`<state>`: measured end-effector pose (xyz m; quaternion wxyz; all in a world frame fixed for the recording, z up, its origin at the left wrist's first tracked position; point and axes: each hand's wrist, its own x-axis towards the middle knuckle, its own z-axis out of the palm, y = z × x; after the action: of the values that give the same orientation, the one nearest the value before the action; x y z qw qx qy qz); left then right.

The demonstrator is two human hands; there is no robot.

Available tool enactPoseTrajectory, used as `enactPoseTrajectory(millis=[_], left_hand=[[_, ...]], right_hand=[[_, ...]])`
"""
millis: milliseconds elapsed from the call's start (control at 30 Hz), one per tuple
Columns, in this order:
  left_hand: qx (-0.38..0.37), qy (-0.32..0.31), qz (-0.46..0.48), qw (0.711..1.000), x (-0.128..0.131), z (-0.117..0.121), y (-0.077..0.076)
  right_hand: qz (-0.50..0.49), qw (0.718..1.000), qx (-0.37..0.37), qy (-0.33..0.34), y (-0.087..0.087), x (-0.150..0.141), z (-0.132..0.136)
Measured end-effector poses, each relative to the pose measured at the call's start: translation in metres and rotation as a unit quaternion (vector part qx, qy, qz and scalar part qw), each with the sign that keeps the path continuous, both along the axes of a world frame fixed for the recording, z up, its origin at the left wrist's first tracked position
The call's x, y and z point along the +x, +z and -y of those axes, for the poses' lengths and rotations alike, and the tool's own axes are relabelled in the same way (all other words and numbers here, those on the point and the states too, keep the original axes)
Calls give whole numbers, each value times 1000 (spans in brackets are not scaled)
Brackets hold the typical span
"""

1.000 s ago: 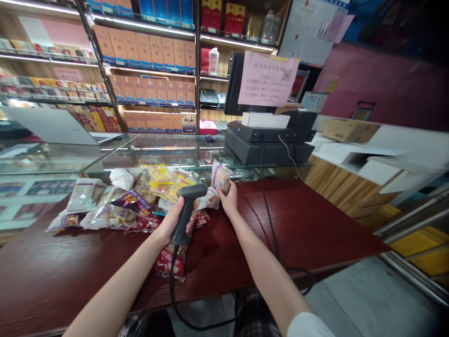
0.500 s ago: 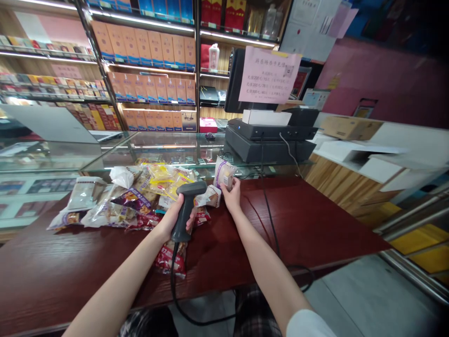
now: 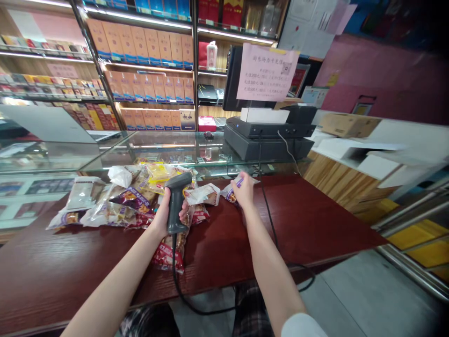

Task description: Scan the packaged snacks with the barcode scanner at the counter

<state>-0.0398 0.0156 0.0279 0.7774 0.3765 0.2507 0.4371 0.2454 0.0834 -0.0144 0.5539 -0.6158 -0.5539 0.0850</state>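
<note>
My left hand (image 3: 163, 218) is wrapped round the handle of a dark grey barcode scanner (image 3: 176, 199), held upright over the dark red wooden counter (image 3: 315, 220); its black cable hangs off the counter's front edge. My right hand (image 3: 243, 189) is low on the counter, fingers closed on a small white and purple snack packet (image 3: 231, 192) that lies nearly flat on the wood. A pile of snack packets (image 3: 133, 194) lies to the left of the scanner. One red packet (image 3: 169, 250) lies under my left wrist.
A black cash register (image 3: 268, 135) with a pink paper notice (image 3: 266, 72) stands on the glass display case (image 3: 140, 152) behind the counter. Its cable runs across the counter on the right. Shelves of boxed goods (image 3: 150, 70) fill the back wall. A cardboard box (image 3: 347, 124) lies at right.
My right hand has moved right and down, bringing the snack packet from upright in front of the scanner to the counter. The scanner has shifted slightly left.
</note>
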Motion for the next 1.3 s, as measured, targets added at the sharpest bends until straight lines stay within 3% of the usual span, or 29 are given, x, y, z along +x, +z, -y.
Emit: enactPoseTrajectory(millis=[67,133,200,333,400,533,700,800,967,1133,1300], left_hand=[[-7,-4,10,1000,0,-1,0],[-7,10,29,1000,0,-1,1],[-6,23,41,999,1,-1,1],[-5,27,52,998,1,0,2],[-7,28,56,998,1,0,2],[-18,26,60,998,-1,-1,3],[-34,35,68,996,-3,-2,3],[-31,32,71,996,-3,-2,3],[-25,14,69,997,-4,-3,0],[-14,3,55,998,-5,-4,-2],[-17,-8,42,999,-5,-4,-3]], right_hand=[[-51,982,-70,169,-5,-13,0],[-95,944,-126,289,-11,-27,0],[-102,928,-142,329,-17,-37,0],[-95,923,-156,340,-21,-39,-1],[-72,932,-157,318,-22,-35,-3],[-47,973,-128,184,-26,-23,-12],[-168,974,-139,59,-27,-10,-20],[-105,986,-125,-17,-27,-11,-19],[7,998,-59,12,-33,-19,-19],[18,999,46,10,-35,-26,-16],[44,996,72,32,-33,-32,-9]])
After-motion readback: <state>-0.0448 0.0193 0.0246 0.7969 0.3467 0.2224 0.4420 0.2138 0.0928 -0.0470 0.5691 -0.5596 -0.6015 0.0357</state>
